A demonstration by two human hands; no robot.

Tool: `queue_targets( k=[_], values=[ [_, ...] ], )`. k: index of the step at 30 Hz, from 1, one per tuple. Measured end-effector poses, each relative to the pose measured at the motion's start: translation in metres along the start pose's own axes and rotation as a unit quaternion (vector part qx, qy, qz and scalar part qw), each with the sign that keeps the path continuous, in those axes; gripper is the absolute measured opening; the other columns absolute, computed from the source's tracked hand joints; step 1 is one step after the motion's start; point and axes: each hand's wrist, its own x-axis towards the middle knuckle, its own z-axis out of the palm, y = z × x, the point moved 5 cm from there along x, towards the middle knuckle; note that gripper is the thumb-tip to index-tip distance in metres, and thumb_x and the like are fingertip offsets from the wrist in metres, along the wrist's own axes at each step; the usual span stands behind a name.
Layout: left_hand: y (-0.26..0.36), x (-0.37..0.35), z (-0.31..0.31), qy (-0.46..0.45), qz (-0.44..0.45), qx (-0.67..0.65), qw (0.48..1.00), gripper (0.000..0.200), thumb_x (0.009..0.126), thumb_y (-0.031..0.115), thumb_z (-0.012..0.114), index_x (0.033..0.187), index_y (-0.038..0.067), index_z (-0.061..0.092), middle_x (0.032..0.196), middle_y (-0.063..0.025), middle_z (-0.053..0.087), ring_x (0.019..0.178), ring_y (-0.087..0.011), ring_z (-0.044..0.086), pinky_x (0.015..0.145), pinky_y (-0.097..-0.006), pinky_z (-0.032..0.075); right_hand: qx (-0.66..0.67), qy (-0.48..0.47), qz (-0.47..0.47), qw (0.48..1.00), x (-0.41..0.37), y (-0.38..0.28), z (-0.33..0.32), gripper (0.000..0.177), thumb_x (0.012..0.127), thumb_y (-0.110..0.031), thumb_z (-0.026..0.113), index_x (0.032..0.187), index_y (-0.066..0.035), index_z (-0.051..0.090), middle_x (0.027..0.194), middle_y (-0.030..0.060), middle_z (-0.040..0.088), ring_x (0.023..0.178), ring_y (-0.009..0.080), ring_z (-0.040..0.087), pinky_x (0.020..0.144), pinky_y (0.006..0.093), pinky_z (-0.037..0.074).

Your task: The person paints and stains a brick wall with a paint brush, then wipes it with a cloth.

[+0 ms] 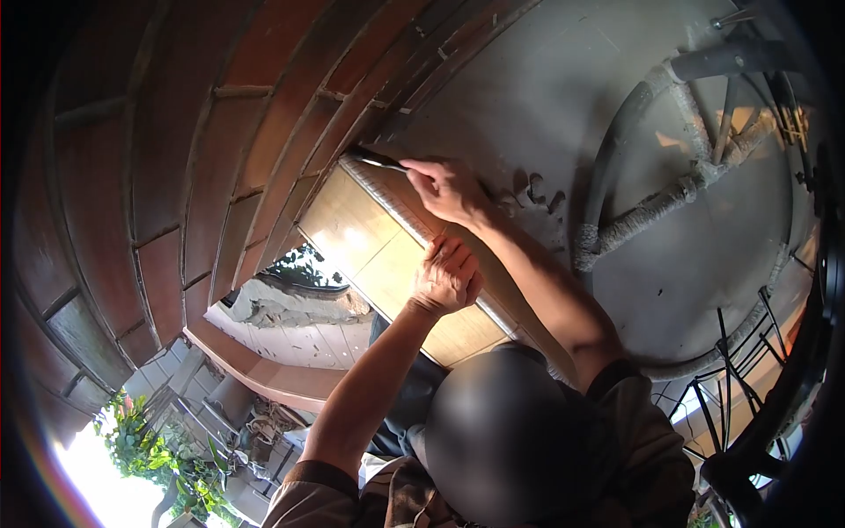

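Observation:
My right hand (447,192) reaches out and pinches a slim hand tool (384,162) with a dark end and a shiny part. The tool's far end lies at the corner where the trim strip (387,198) of the yellow tiled ledge (352,231) meets the brick wall (242,132). I cannot make out its exact kind. My left hand (447,277) is closed in a fist against the ledge's edge, below the right hand. Its curled fingers hide whatever may be inside them. A blurred round shape (502,440) covers the lower middle of the view.
A round frame with wrapped spokes (647,211) stands against the grey surface (519,97) at right. Dark metal rods (731,370) stick out at lower right. A curved reddish ledge (264,370), broken masonry (295,304) and green plants (163,449) lie at lower left.

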Motion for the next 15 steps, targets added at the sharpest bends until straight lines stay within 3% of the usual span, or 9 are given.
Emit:
queue_targets(
  k=[1,4,5,6,8,10,11,14,15],
  values=[
    [0.000,0.001,-0.001,-0.005,-0.008,-0.004,1.000,0.011,0.065,0.013,0.064,0.073,0.008,0.060,0.084,-0.0080,0.062,0.093,-0.0271,0.060,0.090,-0.0428,0.043,-0.091,0.066,-0.081,0.990,0.001,-0.005,0.004,0.020,0.090,-0.023,0.067,0.107,-0.013,0.073,0.070,0.0094,0.067,0.060,0.0186,0.063,0.055,0.0322,0.049],
    [0.001,0.001,0.000,-0.004,-0.004,-0.002,1.000,0.010,0.065,0.012,0.064,0.073,0.008,0.060,0.084,-0.0083,0.063,0.093,-0.0271,0.060,0.090,-0.0426,0.043,0.162,0.126,0.110,0.973,0.026,0.008,-0.029,0.025,0.096,-0.024,0.062,0.112,-0.007,0.071,0.075,0.0057,0.069,0.065,0.0104,0.061,0.058,0.0295,0.049],
    [0.000,0.001,0.000,-0.001,0.001,0.002,1.000,0.011,0.065,0.012,0.064,0.073,0.008,0.060,0.084,-0.0083,0.063,0.093,-0.0272,0.060,0.090,-0.0425,0.043,0.092,0.120,0.153,0.977,0.029,0.013,-0.048,0.025,0.097,-0.023,0.062,0.114,-0.007,0.070,0.071,0.0017,0.065,0.065,0.0069,0.056,0.059,0.0262,0.047],
    [0.000,0.001,-0.001,-0.002,-0.001,0.004,1.000,0.012,0.065,0.014,0.065,0.073,0.008,0.060,0.084,-0.0084,0.062,0.093,-0.0271,0.059,0.091,-0.0421,0.043,0.087,0.176,0.112,0.974,0.029,0.017,-0.056,0.020,0.097,-0.020,0.060,0.107,-0.006,0.071,0.062,0.0019,0.061,0.055,0.0064,0.051,0.050,0.0266,0.041],
    [0.000,0.000,0.000,-0.004,-0.002,0.006,1.000,0.015,0.066,0.018,0.066,0.073,0.007,0.060,0.084,-0.0087,0.061,0.094,-0.0269,0.058,0.095,-0.0413,0.041,0.035,0.229,0.089,0.969,0.019,0.023,-0.060,0.018,0.096,-0.016,0.062,0.106,-0.006,0.071,0.070,0.0042,0.067,0.057,0.0083,0.057,0.051,0.0268,0.045],
    [0.000,0.001,-0.001,0.002,0.002,0.002,1.000,0.011,0.066,0.015,0.065,0.073,0.007,0.060,0.084,-0.0083,0.062,0.093,-0.0270,0.059,0.091,-0.0418,0.043,0.109,0.252,0.081,0.958,0.000,0.009,-0.041,0.016,0.093,-0.013,0.063,0.105,-0.006,0.071,0.081,0.0094,0.072,0.063,0.0135,0.066,0.054,0.0284,0.051],
    [0.000,0.001,-0.001,0.004,0.003,0.000,1.000,0.010,0.066,0.013,0.064,0.074,0.008,0.061,0.084,-0.0081,0.063,0.093,-0.0271,0.060,0.090,-0.0420,0.044,0.093,0.154,0.048,0.983,-0.004,0.010,-0.023,0.021,0.095,-0.016,0.063,0.111,-0.004,0.070,0.083,0.0078,0.072,0.073,0.0105,0.065,0.065,0.0253,0.053],
    [0.002,0.002,-0.003,0.001,0.000,-0.001,1.000,0.009,0.066,0.012,0.064,0.073,0.007,0.061,0.084,-0.0082,0.063,0.092,-0.0269,0.060,0.090,-0.0423,0.044,-0.065,0.012,-0.039,0.997,-0.005,-0.034,-0.008,0.021,0.093,-0.015,0.064,0.109,-0.005,0.072,0.083,0.0112,0.072,0.060,0.0149,0.064,0.054,0.0283,0.052],
    [0.001,0.002,-0.003,0.002,-0.002,-0.006,1.000,0.009,0.066,0.012,0.064,0.073,0.007,0.061,0.084,-0.0083,0.063,0.092,-0.0268,0.060,0.090,-0.0425,0.044,-0.015,0.035,-0.008,0.999,-0.001,-0.023,-0.004,0.022,0.094,-0.017,0.063,0.110,-0.005,0.071,0.080,0.0100,0.072,0.055,0.0137,0.061,0.050,0.0305,0.048]
  ],
)
